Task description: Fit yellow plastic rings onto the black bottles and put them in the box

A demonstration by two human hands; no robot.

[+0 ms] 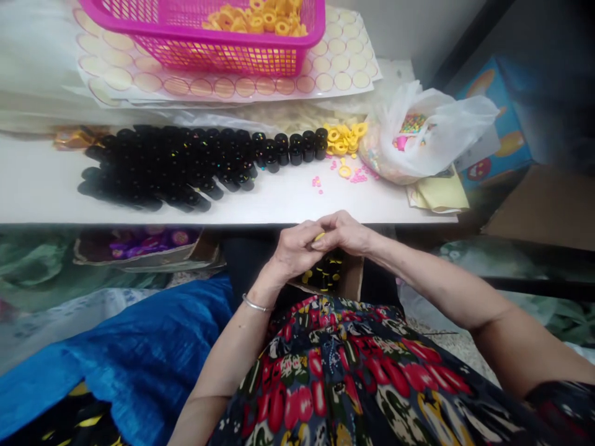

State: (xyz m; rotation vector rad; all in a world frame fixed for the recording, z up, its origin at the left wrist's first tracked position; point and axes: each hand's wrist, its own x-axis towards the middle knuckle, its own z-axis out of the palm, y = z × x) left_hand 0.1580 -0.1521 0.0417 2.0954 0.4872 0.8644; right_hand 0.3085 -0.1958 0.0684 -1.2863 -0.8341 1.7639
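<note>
Head view, only one. Left hand (297, 249) and right hand (346, 235) meet just in front of the surface (260, 207). Both grips curled nearly closed, a yellow-topped piece (319, 237) caught between them; fingers cover most of it, full shape can't be told. Cardboard box (356, 277) right below, black-and-yellow pieces (325, 275) inside, partly blocked by the hands.

On the surface: dense block of black cylinders (162, 167), left to center, thinning to a short line toward the right. Yellow ring pieces (344, 137) heaped against that end, pink beads (357, 178) scattered in front. White plastic bag (446, 127) crowds the right end, overlapping a blue box (502, 118); yellowish paper (439, 195) partly under the bag. Far side: pink basket (232, 61) on circle-printed sheets (348, 62), more yellow rings (255, 23) in it.

Lower left: open carton (153, 259) of purple items (144, 243) below the surface edge; blue tarp (149, 334) beside the left arm, partly covering black and yellow stuff.
</note>
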